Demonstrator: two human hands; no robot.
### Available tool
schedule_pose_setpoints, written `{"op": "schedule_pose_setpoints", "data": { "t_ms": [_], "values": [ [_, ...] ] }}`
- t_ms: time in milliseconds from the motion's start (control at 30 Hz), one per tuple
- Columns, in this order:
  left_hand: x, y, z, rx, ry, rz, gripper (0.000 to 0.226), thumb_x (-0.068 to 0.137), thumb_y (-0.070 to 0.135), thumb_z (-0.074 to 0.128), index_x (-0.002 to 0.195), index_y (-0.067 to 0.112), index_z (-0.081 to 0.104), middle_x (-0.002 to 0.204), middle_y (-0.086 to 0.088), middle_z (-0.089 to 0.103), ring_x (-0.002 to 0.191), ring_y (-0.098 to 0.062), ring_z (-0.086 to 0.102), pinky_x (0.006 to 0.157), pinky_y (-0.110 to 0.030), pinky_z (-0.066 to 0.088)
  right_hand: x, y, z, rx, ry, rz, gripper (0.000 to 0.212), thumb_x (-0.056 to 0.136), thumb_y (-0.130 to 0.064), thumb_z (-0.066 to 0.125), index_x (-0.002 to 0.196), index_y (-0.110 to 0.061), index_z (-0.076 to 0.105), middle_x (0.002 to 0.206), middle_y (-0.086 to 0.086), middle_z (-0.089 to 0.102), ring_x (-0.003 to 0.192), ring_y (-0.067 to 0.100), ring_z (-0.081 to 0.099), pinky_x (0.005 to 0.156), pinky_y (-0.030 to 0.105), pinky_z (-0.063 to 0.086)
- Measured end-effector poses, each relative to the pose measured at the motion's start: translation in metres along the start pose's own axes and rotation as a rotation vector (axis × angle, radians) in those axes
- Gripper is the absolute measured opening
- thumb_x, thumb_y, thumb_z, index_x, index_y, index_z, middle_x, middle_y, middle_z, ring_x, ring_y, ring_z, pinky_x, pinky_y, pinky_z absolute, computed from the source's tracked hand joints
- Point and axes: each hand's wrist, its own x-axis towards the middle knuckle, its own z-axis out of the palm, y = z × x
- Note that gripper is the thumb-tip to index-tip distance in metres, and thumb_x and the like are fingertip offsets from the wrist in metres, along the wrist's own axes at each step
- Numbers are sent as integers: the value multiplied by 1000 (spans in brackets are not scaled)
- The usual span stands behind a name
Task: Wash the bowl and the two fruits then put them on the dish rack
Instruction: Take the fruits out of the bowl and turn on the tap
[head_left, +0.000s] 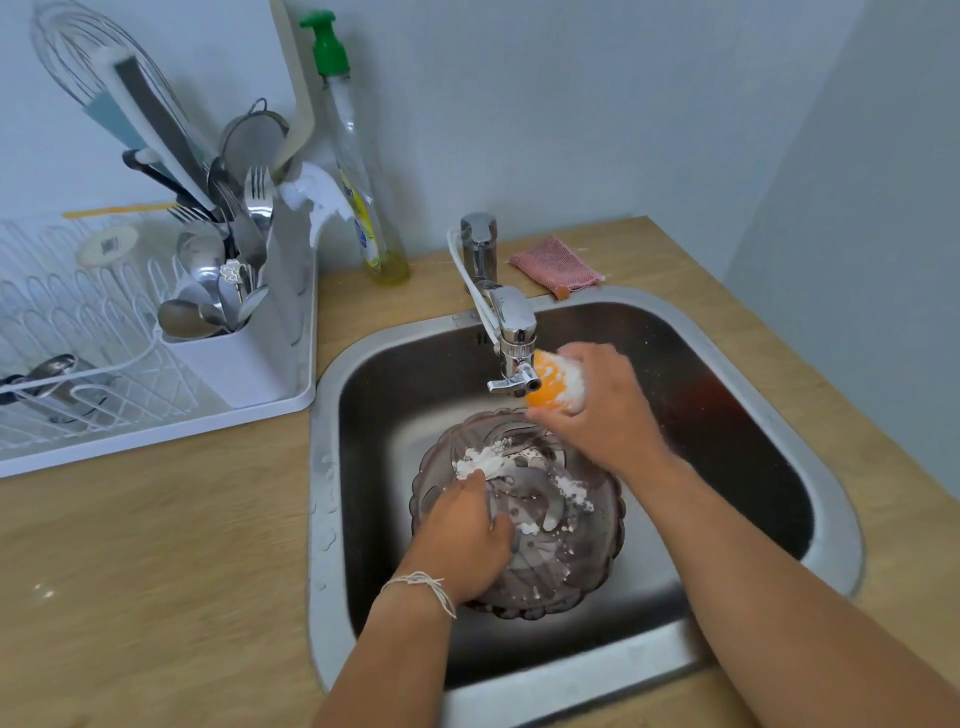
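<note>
One soapy orange fruit (545, 382) gripped in my right hand (597, 410), frame centre | left hand (462, 540) clutching bowl (571, 561) rim | risk: suds let fruit slip into sink (831, 499).

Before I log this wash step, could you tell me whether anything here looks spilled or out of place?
Yes: clumps of white powdery or foamy residue lie scattered inside the bowl in the sink, and more coats the orange fruit held by the right hand. Water droplets sit on the sink's left rim.
</note>
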Motion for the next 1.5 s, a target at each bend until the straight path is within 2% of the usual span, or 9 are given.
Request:
{"op": "schedule_pose_setpoints", "data": {
  "t_ms": [100,267,633,800,867,967,1133,1267,1500],
  "values": [
    [1,-1,1,-16,3,24,34,89,33,46,121,20,51,99,-6,66,96,-23,60,90,-39,50,11,22,-4,-41,88,112,77,68,-45,86,132,-22,49,123,5,51,111,25,46,92,38,43],
    [1,-3,3,-34,11,28,27,91,30,48,116,20,51,95,-3,64,92,-21,60,82,-33,48,17,41,12,-165,-17,190,75,77,-44,80,138,-21,44,128,13,49,116,35,47,96,44,42],
    [4,-1,3,-43,50,56,25,91,31,47,113,21,53,101,-2,65,96,-18,58,90,-38,50,18,36,26,-238,-201,281,84,87,-47,65,156,-23,25,150,12,36,135,33,34,107,46,38],
    [2,2,0,-70,51,57,26,89,33,46,111,23,53,104,0,65,99,-17,58,92,-38,51,15,27,24,-211,-279,304,80,88,-44,64,156,-24,26,154,8,35,140,32,30,111,46,36],
    [1,3,-1,-71,48,56,23,88,33,46,108,22,52,103,-2,64,99,-19,59,91,-38,50,15,20,19,-155,-240,314,74,89,-43,64,154,-24,32,152,7,39,140,30,33,113,46,35],
    [-1,3,2,-62,27,68,20,91,30,46,108,20,52,106,-4,63,102,-20,57,91,-32,48,17,-1,-2,153,2,314,53,90,-35,66,140,-23,52,138,0,54,130,20,48,110,40,41],
    [6,5,0,-86,10,92,25,92,30,48,113,17,53,110,-2,62,105,-19,56,90,-29,45,54,-68,-44,284,307,207,24,88,-40,68,106,-25,66,101,-7,66,90,11,63,81,34,54],
    [7,4,2,-104,16,63,20,92,33,48,108,21,52,98,0,63,91,-16,59,80,-29,48,97,-100,-44,193,216,85,31,82,-45,72,103,-23,67,91,-8,71,83,11,67,77,32,55],
    [5,9,-3,-141,5,12,47,97,30,49,140,12,44,119,-5,63,111,-19,59,99,-34,47,141,-108,-36,-191,35,-19,31,82,-46,69,106,-27,66,102,-1,73,99,27,65,79,34,49]
  ]
}}
